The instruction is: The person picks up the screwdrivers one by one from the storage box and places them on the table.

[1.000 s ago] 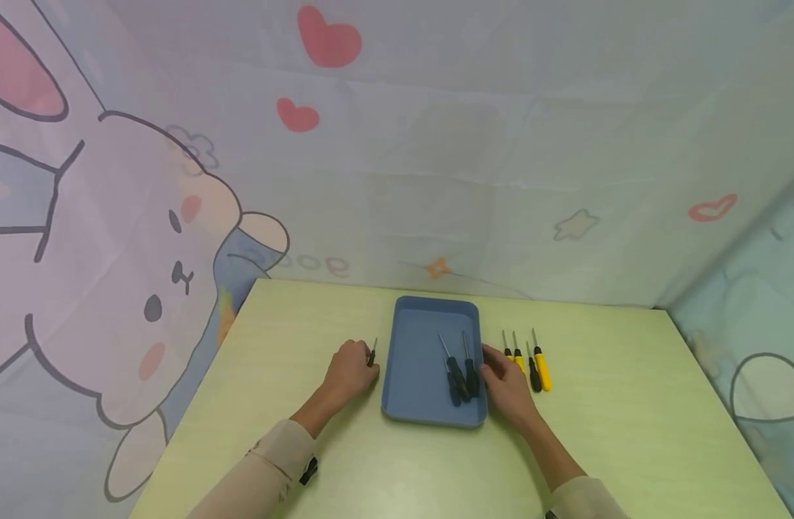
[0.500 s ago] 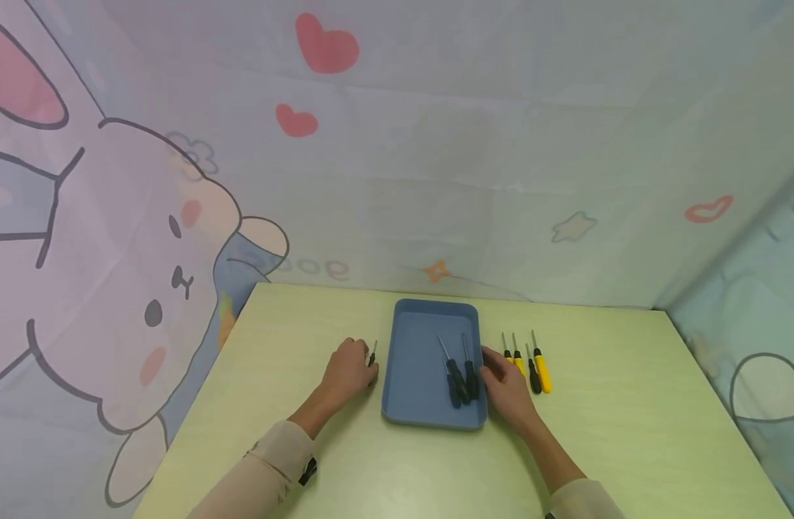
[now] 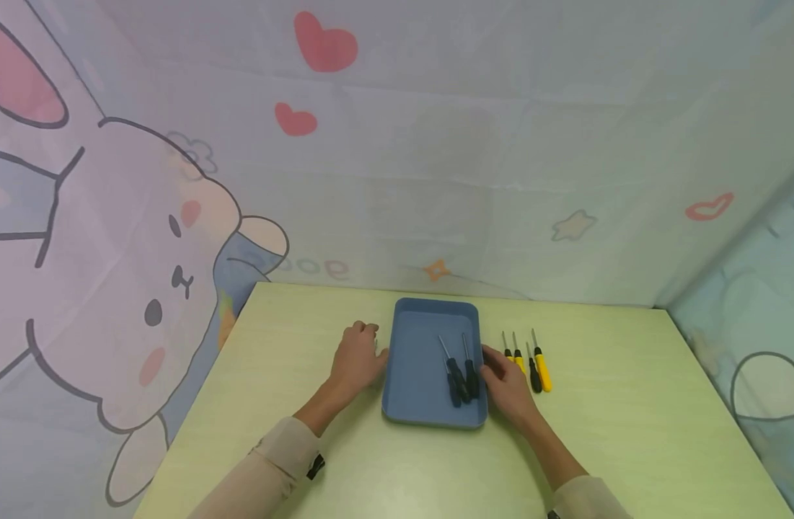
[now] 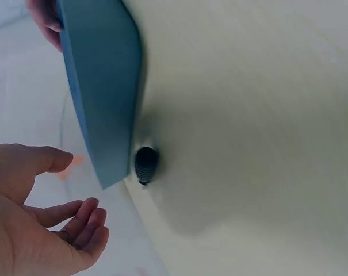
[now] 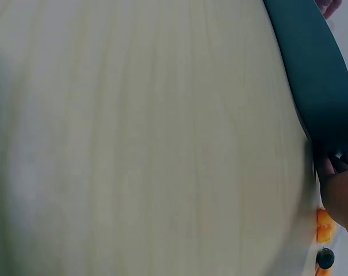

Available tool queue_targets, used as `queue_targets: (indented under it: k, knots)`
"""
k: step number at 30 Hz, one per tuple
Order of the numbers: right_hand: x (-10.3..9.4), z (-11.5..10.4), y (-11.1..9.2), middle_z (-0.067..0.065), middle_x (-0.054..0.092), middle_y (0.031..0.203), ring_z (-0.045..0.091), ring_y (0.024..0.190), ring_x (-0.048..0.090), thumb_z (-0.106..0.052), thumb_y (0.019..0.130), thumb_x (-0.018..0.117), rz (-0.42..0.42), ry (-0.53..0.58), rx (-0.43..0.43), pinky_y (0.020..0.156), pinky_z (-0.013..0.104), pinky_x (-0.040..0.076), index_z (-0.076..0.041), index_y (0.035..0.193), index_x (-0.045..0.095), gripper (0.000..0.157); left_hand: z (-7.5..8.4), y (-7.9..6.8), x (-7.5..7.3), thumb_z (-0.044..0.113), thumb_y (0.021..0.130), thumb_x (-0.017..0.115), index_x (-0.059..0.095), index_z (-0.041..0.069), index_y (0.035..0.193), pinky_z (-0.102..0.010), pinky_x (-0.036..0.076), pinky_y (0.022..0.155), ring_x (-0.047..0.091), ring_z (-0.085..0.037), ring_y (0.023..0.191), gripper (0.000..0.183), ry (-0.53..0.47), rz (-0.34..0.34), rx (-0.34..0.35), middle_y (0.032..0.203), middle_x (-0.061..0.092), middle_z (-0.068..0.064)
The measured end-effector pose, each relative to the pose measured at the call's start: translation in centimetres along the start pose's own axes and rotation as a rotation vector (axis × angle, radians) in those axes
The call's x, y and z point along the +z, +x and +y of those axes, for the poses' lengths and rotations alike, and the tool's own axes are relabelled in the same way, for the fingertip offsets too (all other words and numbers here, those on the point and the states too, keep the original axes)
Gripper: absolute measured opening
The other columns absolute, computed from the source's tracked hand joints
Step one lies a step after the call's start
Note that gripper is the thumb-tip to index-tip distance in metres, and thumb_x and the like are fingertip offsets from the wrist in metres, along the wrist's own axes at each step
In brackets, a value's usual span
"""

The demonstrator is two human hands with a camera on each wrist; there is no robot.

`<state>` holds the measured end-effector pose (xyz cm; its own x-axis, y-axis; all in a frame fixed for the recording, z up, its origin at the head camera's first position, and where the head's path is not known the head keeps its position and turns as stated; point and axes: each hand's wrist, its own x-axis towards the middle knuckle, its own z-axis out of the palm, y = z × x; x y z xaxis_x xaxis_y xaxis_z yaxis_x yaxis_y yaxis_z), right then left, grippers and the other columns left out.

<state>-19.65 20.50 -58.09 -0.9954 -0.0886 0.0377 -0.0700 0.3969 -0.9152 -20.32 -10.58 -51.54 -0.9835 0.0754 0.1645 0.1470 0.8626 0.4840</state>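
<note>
My left hand (image 3: 359, 357) hovers at the left of the blue tray (image 3: 412, 360), thumb and fingers spread apart with nothing between them. A small screwdriver (image 4: 145, 165) with a black ribbed handle lies on the table close along the tray's left wall; in the head view the hand hides most of it. My right hand (image 3: 505, 382) holds the tray's right edge, fingertips and thumb at the rim. Inside the tray, toward its right side, lie three black-handled screwdrivers (image 3: 457, 378), shafts pointing away from me.
To the right of my right hand stand in a row several screwdrivers: a yellow-handled one (image 3: 542, 371), a black-handled one (image 3: 534, 376) and others partly behind the hand. A printed cloth (image 3: 468, 180) hangs behind the pale table (image 3: 422, 468).
My left hand has let go of the small screwdriver, opened its fingers and moved slightly up and right toward the tray. The right hand and tray stay put.
</note>
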Motion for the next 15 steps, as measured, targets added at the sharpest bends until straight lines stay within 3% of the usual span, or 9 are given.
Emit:
queue_targets:
  k: [8,15]
  knots:
    - [-0.1,0.0,-0.1,0.020,0.058,0.152,0.036,0.138,0.057,-0.010,0.108,0.056,-0.011,0.014,-0.008,0.114,0.049,0.047,0.000,0.154,0.052,0.047,2.5,-0.2,-0.4,0.017,0.092,0.075,0.064,-0.009,0.134,-0.048,0.056,0.087,0.058,-0.037,0.108,0.051,-0.027,-0.008,0.023,0.120,0.062,-0.019]
    - [0.0,0.1,0.0,0.019,0.057,0.153,0.034,0.139,0.057,-0.009,0.108,0.057,-0.012,0.030,0.009,0.115,0.049,0.047,-0.002,0.154,0.053,0.047,4.0,-0.9,0.1,0.018,0.095,0.075,0.061,-0.008,0.139,-0.049,0.055,0.094,0.057,-0.037,0.115,0.054,-0.041,-0.065,0.043,0.127,0.061,-0.021]
